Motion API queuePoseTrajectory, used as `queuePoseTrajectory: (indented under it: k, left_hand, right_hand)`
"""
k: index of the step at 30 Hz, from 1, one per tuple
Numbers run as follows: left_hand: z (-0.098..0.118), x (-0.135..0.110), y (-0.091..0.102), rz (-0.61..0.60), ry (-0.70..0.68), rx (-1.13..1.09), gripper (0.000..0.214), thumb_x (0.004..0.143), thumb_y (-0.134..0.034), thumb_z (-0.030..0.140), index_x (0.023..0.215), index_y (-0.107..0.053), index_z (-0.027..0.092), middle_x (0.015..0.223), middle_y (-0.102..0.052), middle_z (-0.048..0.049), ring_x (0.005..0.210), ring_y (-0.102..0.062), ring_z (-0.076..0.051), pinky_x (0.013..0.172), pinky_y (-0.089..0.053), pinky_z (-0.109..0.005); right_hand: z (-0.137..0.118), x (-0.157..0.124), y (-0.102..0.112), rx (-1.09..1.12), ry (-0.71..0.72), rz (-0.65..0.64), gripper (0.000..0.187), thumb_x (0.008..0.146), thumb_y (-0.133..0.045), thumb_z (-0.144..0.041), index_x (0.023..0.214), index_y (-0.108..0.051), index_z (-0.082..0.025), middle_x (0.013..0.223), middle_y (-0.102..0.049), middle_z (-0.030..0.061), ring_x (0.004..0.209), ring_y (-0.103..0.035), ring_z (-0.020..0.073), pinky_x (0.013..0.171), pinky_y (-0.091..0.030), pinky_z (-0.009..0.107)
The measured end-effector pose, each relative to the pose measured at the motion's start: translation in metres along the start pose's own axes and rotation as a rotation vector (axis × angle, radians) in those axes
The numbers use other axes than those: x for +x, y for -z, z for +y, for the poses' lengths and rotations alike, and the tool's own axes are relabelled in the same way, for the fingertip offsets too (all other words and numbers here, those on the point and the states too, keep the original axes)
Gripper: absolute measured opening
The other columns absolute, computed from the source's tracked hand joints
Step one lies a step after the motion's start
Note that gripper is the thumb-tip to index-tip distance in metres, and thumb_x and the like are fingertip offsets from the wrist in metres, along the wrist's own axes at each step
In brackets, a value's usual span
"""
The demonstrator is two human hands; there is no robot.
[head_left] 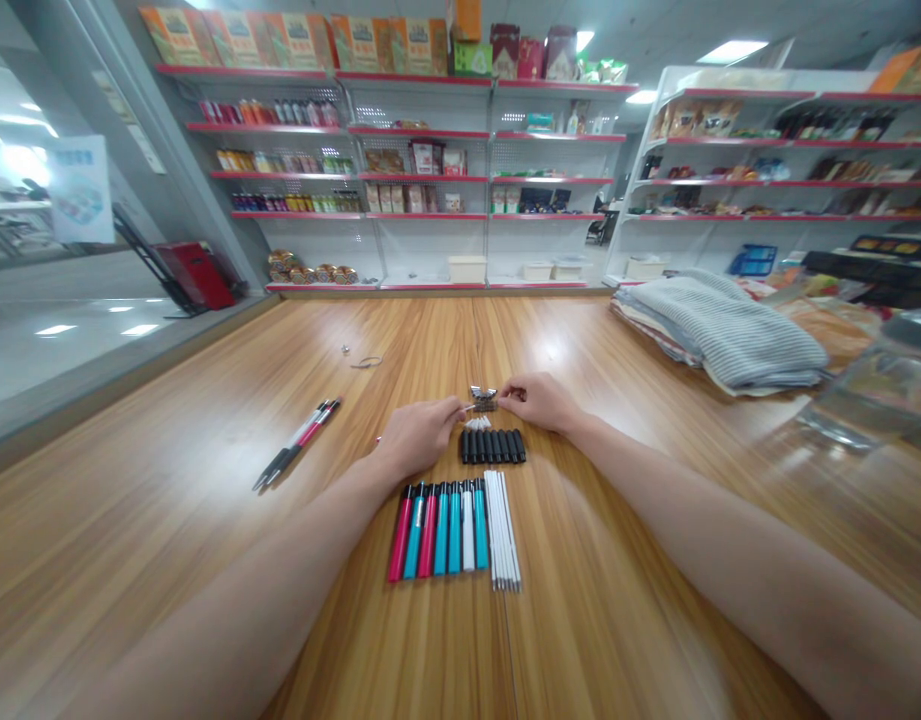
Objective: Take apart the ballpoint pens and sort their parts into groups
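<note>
My left hand is closed in a pinch, with a small white piece at its fingertips. Opposite it, my right hand also pinches, its fingertips beside a cluster of small dark springs; whatever it holds is too small to make out. Silver metal parts lie just beyond the springs. Closer to me come little white plastic parts, then a row of black grip sleeves. Nearest are red, teal and white pen barrels with black tops, beside a bundle of white refills.
Whole pens lie on the left of the wooden table. A thin ring rests farther back. Folded cloths and a clear container stand at the right. Stocked shelves line the far edge.
</note>
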State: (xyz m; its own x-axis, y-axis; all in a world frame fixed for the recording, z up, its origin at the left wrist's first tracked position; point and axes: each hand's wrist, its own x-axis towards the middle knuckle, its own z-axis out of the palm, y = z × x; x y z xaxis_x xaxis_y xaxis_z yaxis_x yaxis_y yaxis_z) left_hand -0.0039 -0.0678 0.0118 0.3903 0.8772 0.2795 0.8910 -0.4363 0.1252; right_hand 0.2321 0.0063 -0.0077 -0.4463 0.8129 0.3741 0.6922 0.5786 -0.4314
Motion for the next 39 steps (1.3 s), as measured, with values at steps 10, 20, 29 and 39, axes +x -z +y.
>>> queuePoseTrajectory:
  k: [10,20,29,39]
  left_hand:
    - [-0.0014,0.0000,-0.0035,0.022,-0.028,0.012,0.032,0.096,-0.030,0.039,0.102,-0.058,0.027,0.094,-0.070,-0.0023,0.084,-0.064,-0.021,0.063,-0.036,-0.027]
    - [-0.0008,-0.0005,-0.0029,0.025,-0.027,0.000,0.030,0.096,-0.032,0.038,0.097,-0.059,0.026,0.093,-0.070,-0.0025,0.083,-0.063,-0.021,0.062,-0.036,-0.027]
    - [-0.0027,-0.0006,-0.0054,0.042,-0.042,-0.033,0.030,0.096,-0.032,0.039,0.096,-0.059,0.026,0.091,-0.069,-0.0026,0.083,-0.063,-0.020,0.065,-0.037,-0.027]
    - [-0.0026,0.0002,-0.0053,0.042,-0.023,-0.051,0.030,0.096,-0.033,0.038,0.100,-0.061,0.027,0.093,-0.070,-0.0032,0.085,-0.063,-0.020,0.066,-0.038,-0.027]
  right_hand:
    - [0.0002,0.0012,-0.0015,-0.004,0.026,-0.009,0.020,0.081,-0.059,-0.035,0.087,-0.071,-0.020,0.064,-0.061,-0.0007,0.057,-0.050,0.0099,0.056,-0.031,0.022]
    - [-0.0047,0.0017,-0.0012,-0.001,0.025,-0.019,0.019,0.081,-0.060,-0.035,0.087,-0.071,-0.021,0.067,-0.064,-0.0001,0.060,-0.052,0.0107,0.056,-0.032,0.022]
    - [-0.0063,0.0012,-0.0020,0.008,0.031,-0.024,0.019,0.081,-0.060,-0.035,0.085,-0.070,-0.020,0.068,-0.064,0.0003,0.060,-0.052,0.0106,0.057,-0.033,0.022]
    - [-0.0045,0.0016,-0.0039,0.011,0.024,-0.018,0.019,0.081,-0.060,-0.036,0.086,-0.070,-0.020,0.068,-0.064,0.0003,0.060,-0.052,0.0106,0.057,-0.033,0.022]
